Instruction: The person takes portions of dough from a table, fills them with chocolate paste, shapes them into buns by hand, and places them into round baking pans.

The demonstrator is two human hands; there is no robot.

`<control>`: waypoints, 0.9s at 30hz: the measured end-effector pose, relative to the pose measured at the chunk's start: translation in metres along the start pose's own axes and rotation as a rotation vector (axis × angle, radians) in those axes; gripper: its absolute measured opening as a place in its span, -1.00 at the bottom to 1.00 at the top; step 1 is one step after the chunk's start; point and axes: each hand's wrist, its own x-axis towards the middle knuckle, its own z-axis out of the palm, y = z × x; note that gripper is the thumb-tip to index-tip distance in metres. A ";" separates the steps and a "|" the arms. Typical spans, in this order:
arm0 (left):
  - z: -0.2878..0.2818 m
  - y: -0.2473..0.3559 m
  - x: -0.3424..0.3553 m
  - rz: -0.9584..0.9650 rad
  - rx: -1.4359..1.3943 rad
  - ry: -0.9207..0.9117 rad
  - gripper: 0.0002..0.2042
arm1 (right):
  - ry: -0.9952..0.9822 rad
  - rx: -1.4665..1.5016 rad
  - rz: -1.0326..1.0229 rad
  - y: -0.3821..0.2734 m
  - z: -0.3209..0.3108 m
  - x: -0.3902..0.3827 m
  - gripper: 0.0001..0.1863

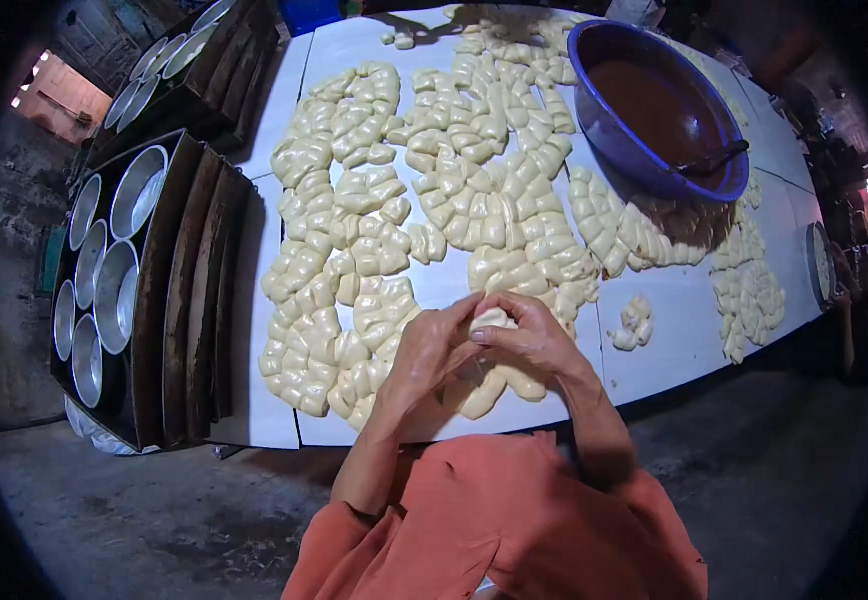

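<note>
Here at the near side of the table (pixel 669 362), left hand (pixel 430 342) and right hand (pixel 538 342) cup one pale dough piece (pixel 494 319), fingers curled in and pinching it; it looks light, soft and slick, best held gently from both sides.

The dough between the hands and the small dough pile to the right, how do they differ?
The held dough sits between the left hand and right hand; the small pile lies untouched on the white tabletop. The held dough is partly hidden by fingers; the small pile lies uncovered, showing several clumped pieces. Both are pale.
</note>
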 end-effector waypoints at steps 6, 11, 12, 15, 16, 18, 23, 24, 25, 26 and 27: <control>0.013 -0.052 -0.010 0.164 0.510 0.131 -0.69 | 0.108 0.133 -0.047 -0.006 -0.010 -0.005 -0.83; 0.015 -0.048 -0.009 -0.040 0.655 0.004 -0.38 | 0.166 0.549 -0.239 -0.032 -0.034 -0.018 -0.74; 0.012 -0.048 -0.007 -0.068 0.629 -0.065 -0.22 | 0.191 0.590 -0.218 -0.038 -0.035 -0.020 -0.66; 0.008 0.000 0.014 -0.043 0.516 0.008 -0.12 | 0.206 0.388 -0.214 -0.028 -0.035 -0.015 -0.51; 0.006 0.014 0.024 0.023 0.327 0.015 -0.14 | 0.206 0.360 -0.209 -0.024 -0.033 -0.014 -0.53; 0.014 0.041 0.043 -0.013 -0.063 0.039 -0.33 | 0.224 0.394 -0.183 -0.016 -0.032 -0.013 -0.60; 0.036 0.041 0.064 -0.130 -0.297 -0.036 -0.71 | 0.367 0.282 -0.221 -0.009 -0.046 -0.022 -0.70; 0.040 0.037 0.066 -0.135 -0.285 -0.022 -0.73 | 0.483 0.032 -0.287 -0.004 -0.049 -0.022 -0.71; 0.045 0.025 0.068 -0.123 -0.349 -0.019 -0.76 | 0.584 -0.221 -0.349 0.000 -0.051 -0.019 -0.72; 0.051 0.020 0.074 -0.164 -0.493 -0.087 -0.70 | 0.701 -0.487 -0.577 0.002 -0.058 -0.019 -0.77; 0.061 0.019 0.076 -0.126 -0.483 -0.029 -0.66 | 0.668 -0.308 -0.487 0.001 -0.063 -0.024 -0.76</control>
